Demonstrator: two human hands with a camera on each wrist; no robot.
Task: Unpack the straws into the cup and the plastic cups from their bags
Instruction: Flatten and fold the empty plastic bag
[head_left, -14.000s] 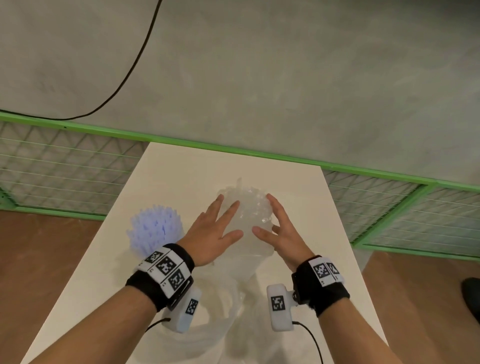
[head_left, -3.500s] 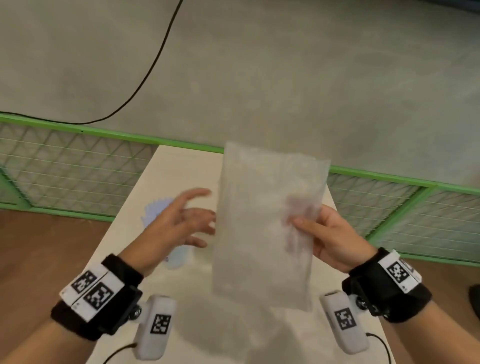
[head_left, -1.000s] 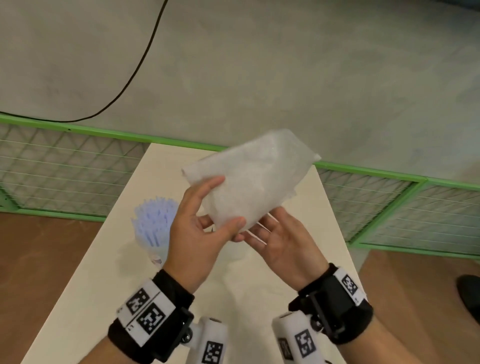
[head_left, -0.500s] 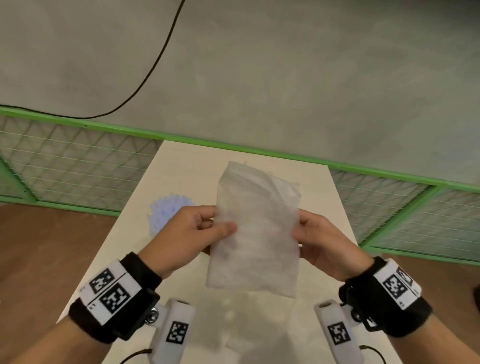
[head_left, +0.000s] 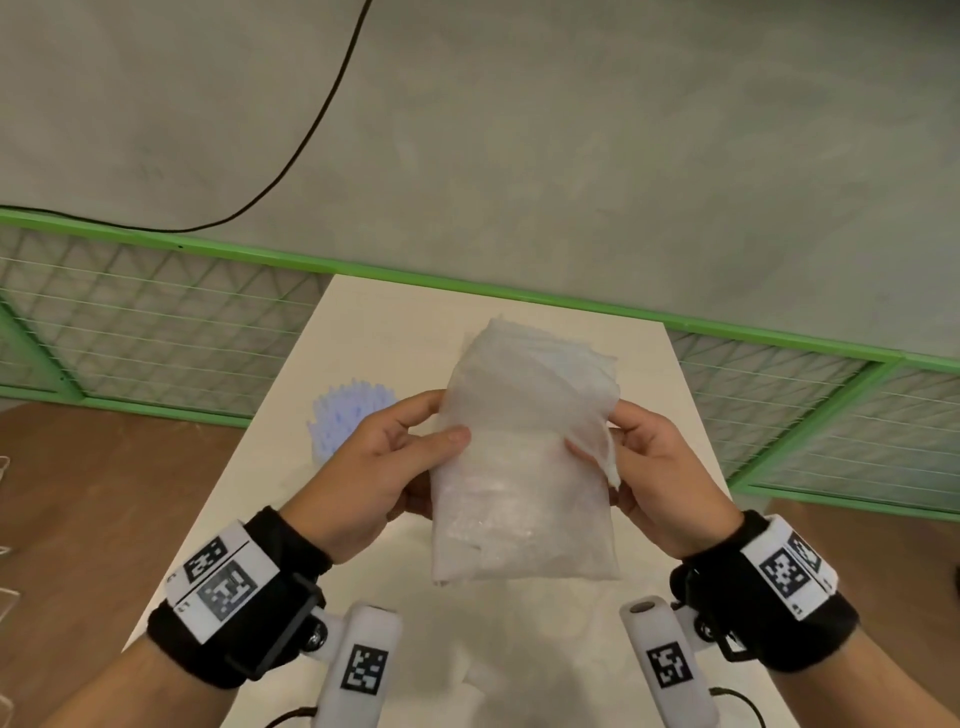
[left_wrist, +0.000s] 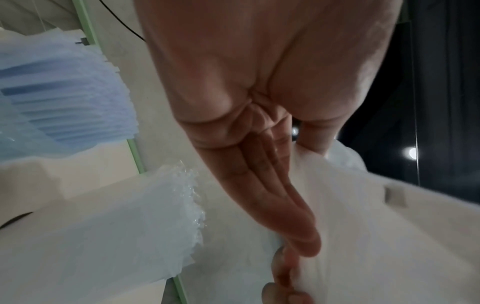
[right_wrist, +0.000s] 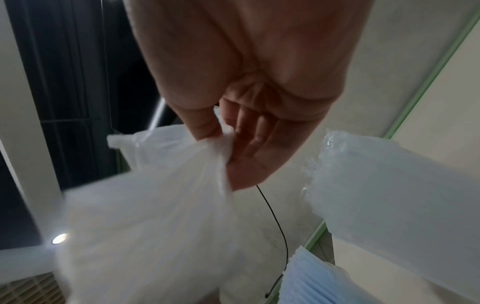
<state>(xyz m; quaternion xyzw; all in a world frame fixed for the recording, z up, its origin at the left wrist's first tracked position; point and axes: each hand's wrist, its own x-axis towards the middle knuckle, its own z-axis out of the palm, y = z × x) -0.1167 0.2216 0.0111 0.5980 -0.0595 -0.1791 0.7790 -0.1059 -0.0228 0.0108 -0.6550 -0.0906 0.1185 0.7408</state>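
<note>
**Folding the emptied bag**

Both hands hold the empty bag (head_left: 524, 467) in the air above the table (head_left: 363, 332), its top half folded down. The left hand (head_left: 379, 467) pinches the left edge, thumb in front, fingers pressed together behind; the right hand (head_left: 654, 478) pinches a bunched fold at the right edge. The straws (head_left: 348, 415) stand in their cup to the left. This looks like tidying after unpacking. Next: another fold, then setting it down. The bag's long axis runs near to far, folded edge away.
</note>
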